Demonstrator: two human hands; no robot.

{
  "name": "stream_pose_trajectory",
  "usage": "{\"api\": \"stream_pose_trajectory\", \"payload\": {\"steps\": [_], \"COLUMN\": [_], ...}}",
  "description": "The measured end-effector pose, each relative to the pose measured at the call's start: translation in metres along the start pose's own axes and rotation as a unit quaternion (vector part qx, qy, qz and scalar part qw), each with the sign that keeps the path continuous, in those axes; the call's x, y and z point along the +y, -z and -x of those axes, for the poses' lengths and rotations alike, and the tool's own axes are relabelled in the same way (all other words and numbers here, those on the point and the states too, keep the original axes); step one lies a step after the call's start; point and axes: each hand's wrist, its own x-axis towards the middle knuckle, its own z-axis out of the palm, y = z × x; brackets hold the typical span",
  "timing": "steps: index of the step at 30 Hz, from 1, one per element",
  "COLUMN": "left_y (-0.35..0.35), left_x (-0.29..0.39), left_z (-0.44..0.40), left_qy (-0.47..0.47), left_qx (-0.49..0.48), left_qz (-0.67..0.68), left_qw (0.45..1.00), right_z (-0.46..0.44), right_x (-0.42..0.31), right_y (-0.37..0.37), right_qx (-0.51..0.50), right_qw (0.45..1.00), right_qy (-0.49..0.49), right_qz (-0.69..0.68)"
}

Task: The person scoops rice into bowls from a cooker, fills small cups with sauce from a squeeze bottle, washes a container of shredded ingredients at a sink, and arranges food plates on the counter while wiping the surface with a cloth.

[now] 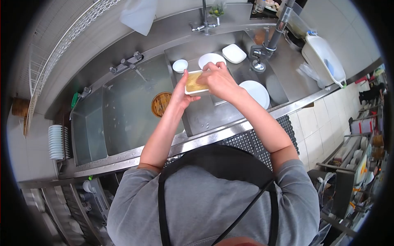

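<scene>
A white rectangular dish (197, 93) is held up over the middle sink basin, with my left hand (180, 92) closed around its left side, thumb along the edge. Yellowish material (193, 83) covers its inside; whether this is food or a cloth, I cannot tell. My right hand (220, 80) reaches in from the right with bent fingers closed down inside the dish, and the fingertips are partly hidden. Just behind the hands are a small white bowl (180, 66), a round white plate (212, 59) and a squarish white dish (234, 53).
A larger white plate (255, 94) lies in the basin at right. A round bamboo steamer piece (161, 103) is in the water-filled left basin (131, 119). Faucets (205, 26) line the back, with a spray head (258, 65) at right. A white tub (325, 59) stands farther right.
</scene>
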Motion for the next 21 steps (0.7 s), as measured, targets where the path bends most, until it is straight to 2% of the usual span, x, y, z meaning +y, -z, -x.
{"api": "stream_pose_trajectory", "payload": {"steps": [4,6,7,9,10,13,14,15,17,19,21], "left_y": [0.005,0.003,0.003,0.005,0.005,-0.002,-0.007,-0.011,-0.026,-0.049,-0.076], "left_x": [-0.005,-0.003,-0.003,-0.004,-0.005,-0.010,-0.013,-0.017,-0.030,-0.041,-0.058], "left_z": [0.007,0.015,0.019,0.022,0.022,0.024,0.024,0.024,0.021,0.025,0.027], "left_qy": [0.022,0.025,0.025,0.034,0.040,0.057,0.069,0.075,0.090,0.110,0.129], "left_qx": [-0.027,-0.028,-0.022,-0.040,-0.051,-0.081,-0.094,-0.112,-0.133,-0.164,-0.193], "left_qz": [-0.011,-0.040,-0.068,-0.083,-0.094,-0.119,-0.117,-0.125,-0.109,-0.133,-0.142], "left_qw": [0.999,0.998,0.997,0.995,0.993,0.988,0.986,0.983,0.981,0.971,0.962], "right_z": [0.003,0.005,0.008,0.019,0.024,0.059,0.071,0.082,0.104,0.132,0.170], "right_x": [-0.006,-0.003,-0.001,0.003,-0.007,-0.013,-0.016,-0.021,-0.031,-0.041,-0.042], "right_y": [0.007,0.015,0.016,0.018,0.032,0.031,0.026,0.025,0.032,0.048,0.072], "right_qx": [-0.023,0.116,0.118,0.148,0.127,0.144,0.172,0.175,0.102,0.116,0.179], "right_qw": [0.999,0.986,0.985,0.952,0.938,0.942,0.951,0.946,0.948,0.945,0.925], "right_qy": [-0.034,-0.108,-0.116,-0.240,-0.297,-0.302,-0.254,-0.270,-0.298,-0.306,-0.330], "right_qz": [-0.021,-0.058,-0.053,-0.119,-0.128,-0.038,0.030,0.043,-0.050,-0.029,-0.057]}}
